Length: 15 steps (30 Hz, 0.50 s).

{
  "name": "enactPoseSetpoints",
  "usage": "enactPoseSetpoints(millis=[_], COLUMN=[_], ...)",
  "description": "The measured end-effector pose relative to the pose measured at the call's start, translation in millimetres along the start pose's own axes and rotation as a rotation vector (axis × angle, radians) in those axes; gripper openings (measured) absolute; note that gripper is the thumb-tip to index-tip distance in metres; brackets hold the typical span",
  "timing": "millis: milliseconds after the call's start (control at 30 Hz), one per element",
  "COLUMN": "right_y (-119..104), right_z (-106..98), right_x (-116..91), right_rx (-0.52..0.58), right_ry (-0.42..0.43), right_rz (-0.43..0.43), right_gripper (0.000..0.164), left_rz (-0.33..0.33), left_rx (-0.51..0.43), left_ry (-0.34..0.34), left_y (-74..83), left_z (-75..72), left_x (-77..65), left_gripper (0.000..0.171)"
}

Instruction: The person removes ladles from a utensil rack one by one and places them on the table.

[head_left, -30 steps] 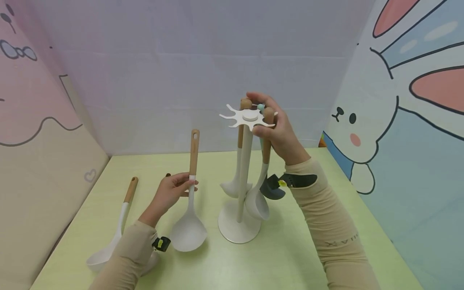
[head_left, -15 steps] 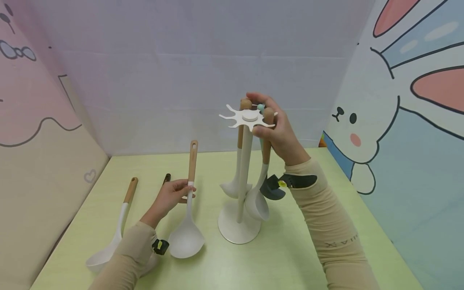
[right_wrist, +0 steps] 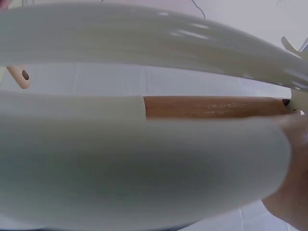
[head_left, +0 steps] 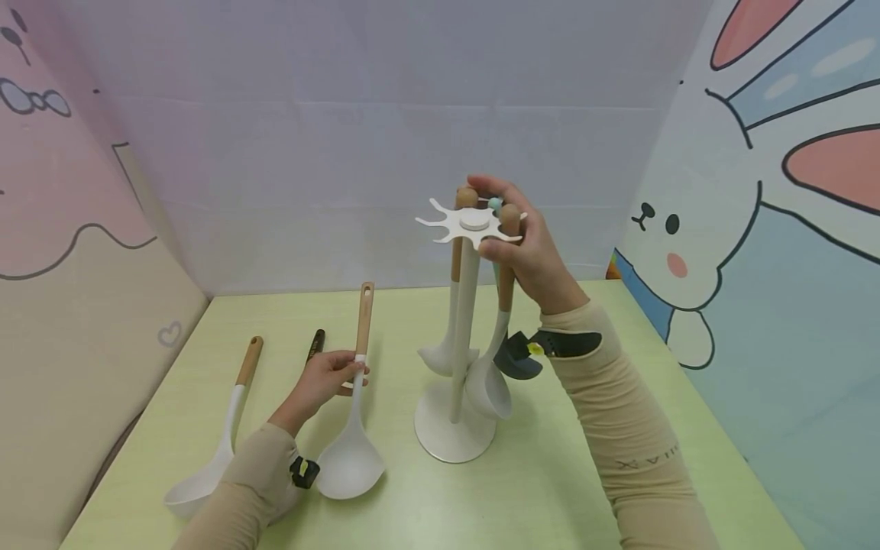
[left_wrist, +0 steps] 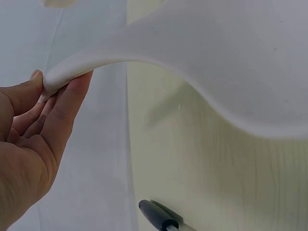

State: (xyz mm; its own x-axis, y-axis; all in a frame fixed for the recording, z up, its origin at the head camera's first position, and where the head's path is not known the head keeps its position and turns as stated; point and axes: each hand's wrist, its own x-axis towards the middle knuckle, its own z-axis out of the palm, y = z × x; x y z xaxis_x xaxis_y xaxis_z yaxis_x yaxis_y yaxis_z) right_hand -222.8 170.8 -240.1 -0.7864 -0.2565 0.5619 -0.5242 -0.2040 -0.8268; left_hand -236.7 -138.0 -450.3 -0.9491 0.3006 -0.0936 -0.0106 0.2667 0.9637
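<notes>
A white wok spatula (head_left: 351, 462) with a wooden handle is pinched at its neck between the thumb and fingers of my left hand (head_left: 319, 386). Its broad head points toward me, low over the table; the left wrist view shows this pinch (left_wrist: 62, 79) on the spatula's white neck close up. My right hand (head_left: 532, 248) grips the hooked top of a white utensil rack (head_left: 464, 328), thumb on the front hooks. From the rack hang a white ladle (head_left: 490, 386), a second white utensil (head_left: 440, 359) and a dark-headed one (head_left: 519, 365) partly behind the ladle.
Another white ladle (head_left: 202, 481) lies on the table (head_left: 550, 473) at the left. A black handle (head_left: 316, 342) shows behind my left hand, its other end hidden by that arm. A pale curtain (head_left: 344, 153) stands behind, and a rabbit-print panel (head_left: 694, 191) on the right.
My left hand has drawn the wok spatula down and slightly left, toward me, uncovering more of the black handle. The right hand and the rack stay in place.
</notes>
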Motion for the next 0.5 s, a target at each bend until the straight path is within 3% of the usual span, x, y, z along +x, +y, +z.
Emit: enactPoseSetpoints(millis=[500], right_y=[0.3], right_z=[-3.5], right_x=[-1.2], right_rx=[0.001], right_ry=[-0.005], right_rz=[-0.004], right_gripper=[0.116], left_rz=[-0.052], left_rx=[0.011], left_ry=[-0.01], left_y=[-10.4], left_z=[-2.1], left_x=[1.7], left_gripper=[0.034])
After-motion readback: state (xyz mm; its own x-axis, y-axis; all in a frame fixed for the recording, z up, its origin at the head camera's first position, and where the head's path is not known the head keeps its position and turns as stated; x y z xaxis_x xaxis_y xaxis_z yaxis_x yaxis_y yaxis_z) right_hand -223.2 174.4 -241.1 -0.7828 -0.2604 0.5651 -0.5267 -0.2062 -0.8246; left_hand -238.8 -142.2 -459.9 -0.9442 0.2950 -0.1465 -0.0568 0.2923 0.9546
